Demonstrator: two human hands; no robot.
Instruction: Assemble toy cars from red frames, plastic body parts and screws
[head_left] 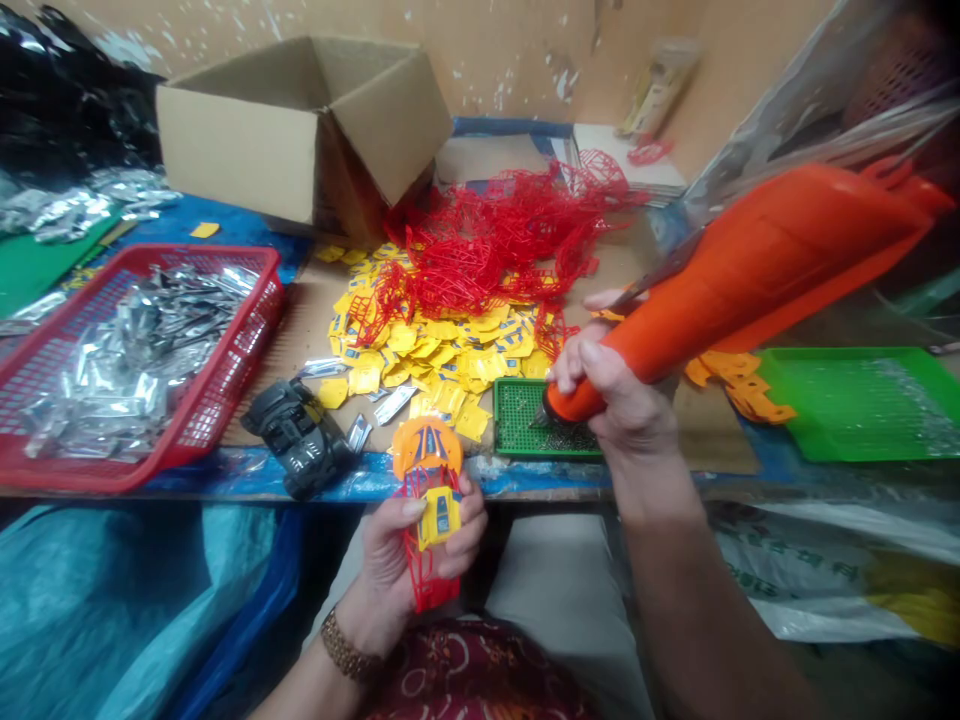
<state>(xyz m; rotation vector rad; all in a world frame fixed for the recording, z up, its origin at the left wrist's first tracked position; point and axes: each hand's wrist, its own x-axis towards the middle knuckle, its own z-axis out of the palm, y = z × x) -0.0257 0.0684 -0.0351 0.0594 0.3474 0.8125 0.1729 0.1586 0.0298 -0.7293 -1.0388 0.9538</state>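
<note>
Noting your left hand curled nearly shut below the bench edge, with your thumb across a small yellow toy car. The car sits against a red plastic lattice, and an orange arched piece rises above it. Holding this bunch off the bench probably gives you room to turn it, away from the loose piles.

Your right hand is closed around the narrow end of a long orange tapered tool. Its tip points down into a small green tray of dark bits, likely held this way to reach them with the bulky end kept up and clear. A dark blade lies past your fingers; you can't tell from this view whether it belongs to the tool.

On the bench, yellow cards lie heaped under tangled red lattice. A red basket on your left holds silver packets, within easy reach. A black toy car sits near the front edge, just beside some loose packets. Orange pieces lie next to a larger green tray on your right. A cardboard box stands open at the back.
</note>
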